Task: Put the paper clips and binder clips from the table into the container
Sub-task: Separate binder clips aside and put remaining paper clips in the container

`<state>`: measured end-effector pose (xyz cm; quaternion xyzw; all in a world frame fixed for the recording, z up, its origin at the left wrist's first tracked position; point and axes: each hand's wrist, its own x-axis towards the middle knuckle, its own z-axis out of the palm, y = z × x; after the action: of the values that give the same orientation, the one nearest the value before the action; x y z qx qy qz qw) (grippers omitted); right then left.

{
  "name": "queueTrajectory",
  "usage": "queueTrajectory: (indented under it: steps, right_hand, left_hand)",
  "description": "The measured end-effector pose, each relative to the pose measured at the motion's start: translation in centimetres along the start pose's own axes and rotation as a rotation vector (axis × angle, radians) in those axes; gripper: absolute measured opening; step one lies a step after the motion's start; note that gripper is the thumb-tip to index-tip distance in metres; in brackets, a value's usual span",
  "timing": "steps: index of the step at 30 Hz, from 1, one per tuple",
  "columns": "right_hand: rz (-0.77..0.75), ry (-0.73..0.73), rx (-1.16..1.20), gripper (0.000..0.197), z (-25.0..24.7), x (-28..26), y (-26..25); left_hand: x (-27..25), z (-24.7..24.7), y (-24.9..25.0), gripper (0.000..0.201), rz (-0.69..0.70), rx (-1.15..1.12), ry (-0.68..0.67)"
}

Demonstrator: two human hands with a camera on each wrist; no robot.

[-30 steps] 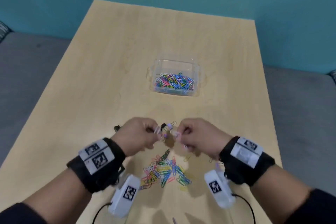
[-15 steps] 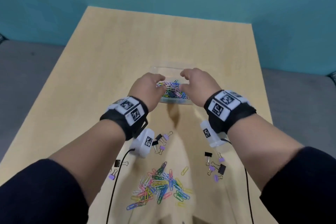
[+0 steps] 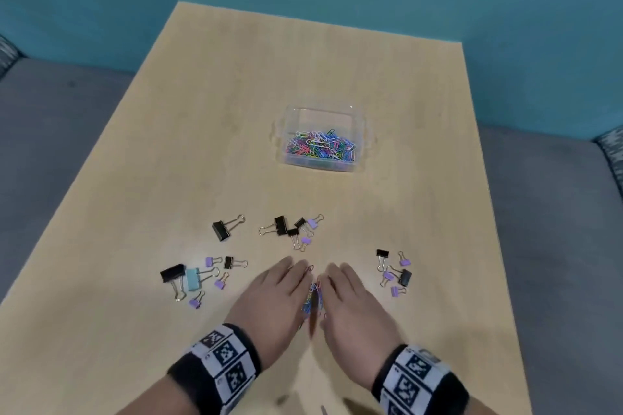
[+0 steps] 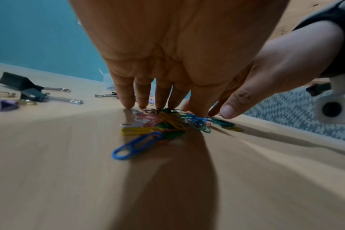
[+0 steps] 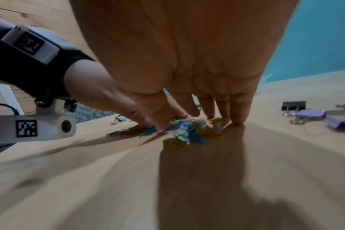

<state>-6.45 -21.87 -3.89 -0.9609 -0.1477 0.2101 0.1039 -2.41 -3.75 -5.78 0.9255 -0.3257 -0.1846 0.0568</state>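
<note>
Head view shows the left hand (image 3: 273, 296) and right hand (image 3: 354, 303) with straight fingers pressing a little pile of paper clips (image 3: 313, 296) together on the table (image 3: 236, 111), binder clips (image 3: 286, 229) nearby, container (image 3: 320, 140) farther back.

Half a second ago both hands were out over the container (image 3: 319, 140), fingers curled at its rim; now they are back at the near part of the table (image 3: 168, 178). The left hand (image 3: 269, 303) and the right hand (image 3: 354, 307) lie side by side with fingers straight, fingertips down on the wood, pressing in from either side on the loose paper clips (image 4: 159, 126). That pile, spread wide before, is squeezed into a narrow ridge between the palms.
</note>
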Motion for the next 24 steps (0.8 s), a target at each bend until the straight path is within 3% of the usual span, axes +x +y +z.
queueTrajectory:
  steps: [5, 9, 11, 15, 24]
  right_hand:
    - [-0.112, 0.047, 0.036, 0.060, 0.5, -1.2, -0.3]
    - [0.025, 0.106, 0.102, 0.073, 0.5, -2.6, 0.9]
    - [0.067, 0.074, 0.073, 0.081, 1.0, -2.9, 0.4]
    - [0.074, 0.060, -0.006, 0.086, 1.6, -1.8, -1.4]
    - [0.061, 0.148, -0.021, 0.044, 0.3, 0.7, -2.8]
  left_hand:
    - [-2.7, -0.1, -0.2, 0.050, -0.030, -0.048, 0.064]
    - [-5.3, 0.3, -0.7, 0.087, -0.270, -0.154, 0.078]
    - [-5.4, 0.8, -0.3, 0.095, -0.270, -0.148, 0.046]
    - [-3.6, 1.3, 1.1, 0.076, -0.236, -0.111, 0.052]
    - [-1.3, 0.8, 1.6, 0.046, -0.228, -0.165, 0.158]
